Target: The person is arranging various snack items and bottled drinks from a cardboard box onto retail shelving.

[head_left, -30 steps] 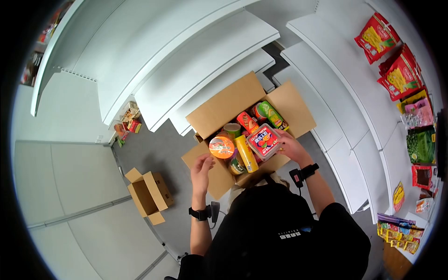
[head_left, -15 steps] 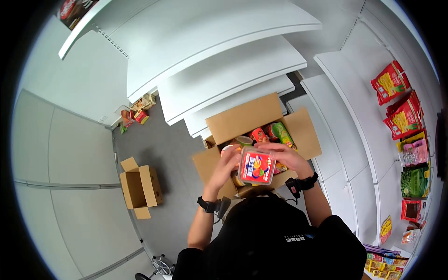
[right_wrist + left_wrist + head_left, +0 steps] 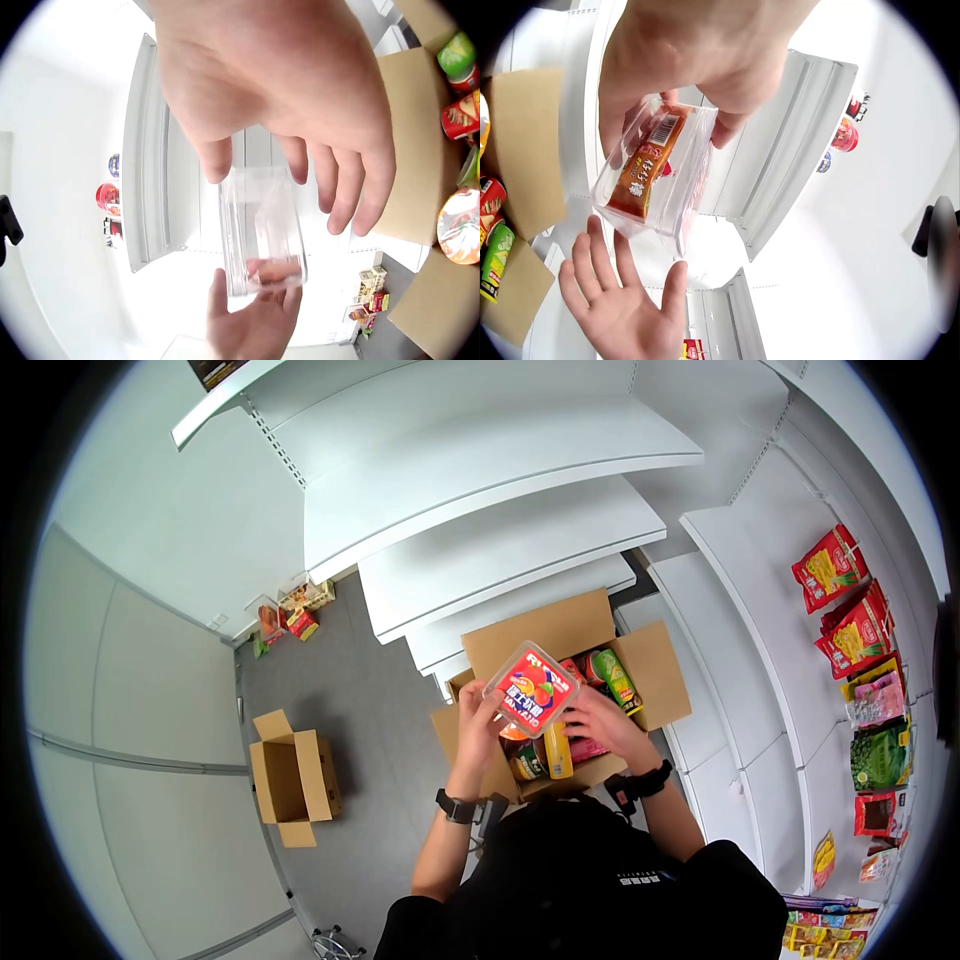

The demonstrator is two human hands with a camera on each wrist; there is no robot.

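My left hand (image 3: 478, 732) grips one end of a clear plastic tub (image 3: 532, 690) with a red fruit-printed label. Through its side, the left wrist view shows an orange packet (image 3: 646, 169) lying inside. At the opposite end is my right hand (image 3: 610, 732), fingers spread and straight, with the thumb tip right at the tub's edge in the right wrist view. Both hands are above a cardboard box (image 3: 545, 622) with its flaps folded out. Among the goods packed in it are a green canister (image 3: 617, 680) and a yellow canister (image 3: 558, 750).
White shelves (image 3: 520, 525) stand just beyond the box, with more shelving (image 3: 745, 590) on the right. Red snack bags (image 3: 830, 568) hang at the far right. A smaller open carton (image 3: 322, 775) sits on the grey floor to the left, and several packages (image 3: 302, 622) lie by the wall.
The tub has been lifted out of the box by my right hand, then turned and raised between both hands. My left hand has come in and grips it; my right fingers have loosened.
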